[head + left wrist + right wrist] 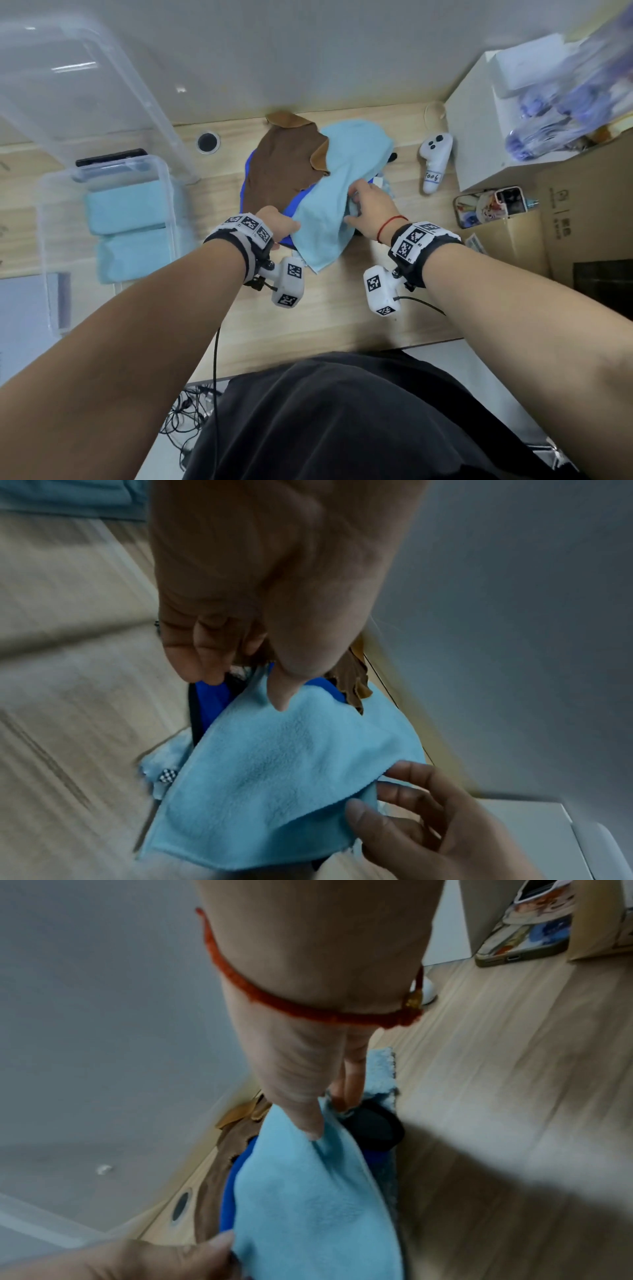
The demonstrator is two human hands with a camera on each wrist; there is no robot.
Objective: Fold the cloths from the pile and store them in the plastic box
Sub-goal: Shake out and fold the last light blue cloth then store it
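While both hands pinch one light-blue cloth [337,192], left hand [279,224] at its near edge, right hand [371,209] opposite, brown [281,168] and royal-blue [247,171] cloths lie beneath; two folded cloths [128,226] fill the box [44,219] left of the grip

You look down at a light wooden desk [342,308] that meets a plain pale grey wall [308,51] along the upper part of the frame, with a round cable hole [208,142] in the desk near the wall, left of centre. At the right edge a white cabinet [479,137] stands beside a brown cardboard box [582,212]. At the bottom, below the desk edge, dark cables [185,418] lie on a pale floor [164,455].
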